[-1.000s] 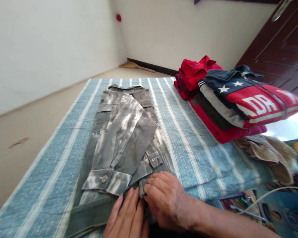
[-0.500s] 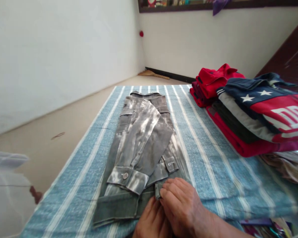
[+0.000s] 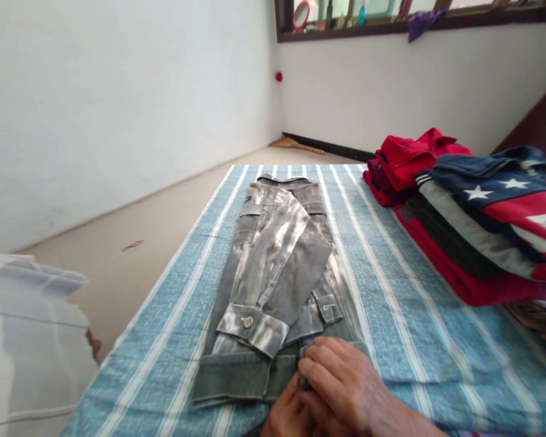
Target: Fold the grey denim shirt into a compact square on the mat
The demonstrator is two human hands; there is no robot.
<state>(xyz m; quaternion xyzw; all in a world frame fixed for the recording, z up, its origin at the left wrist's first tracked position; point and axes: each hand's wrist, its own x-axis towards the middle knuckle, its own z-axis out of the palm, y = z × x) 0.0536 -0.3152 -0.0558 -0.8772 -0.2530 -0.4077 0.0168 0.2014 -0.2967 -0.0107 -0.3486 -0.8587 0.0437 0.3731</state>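
A grey denim jacket (image 3: 277, 261) with pale faded streaks lies folded lengthwise on the striped cloth, its collar at the far end and both sleeves laid over the body. One buttoned cuff (image 3: 253, 328) rests just above the hem band (image 3: 232, 376). At the right part of that hem, my right hand (image 3: 341, 376) is closed, fingers curled over the edge. My left hand (image 3: 289, 409) is tucked against and partly under it, also closed at the hem. The fingertips of both hands are largely hidden.
A blue and white striped cloth (image 3: 164, 328) covers the surface. To the right stand piles of folded clothes: a red garment (image 3: 409, 158) and a star-marked jacket (image 3: 495, 188). White translucent material (image 3: 31, 346) is at the lower left. A broom (image 3: 295, 144) lies by the far wall.
The view has shifted, so everything appears a little further right and lower. Both hands stay together at the hem, with the left drawn slightly more beneath the right. The jacket keeps its fold.
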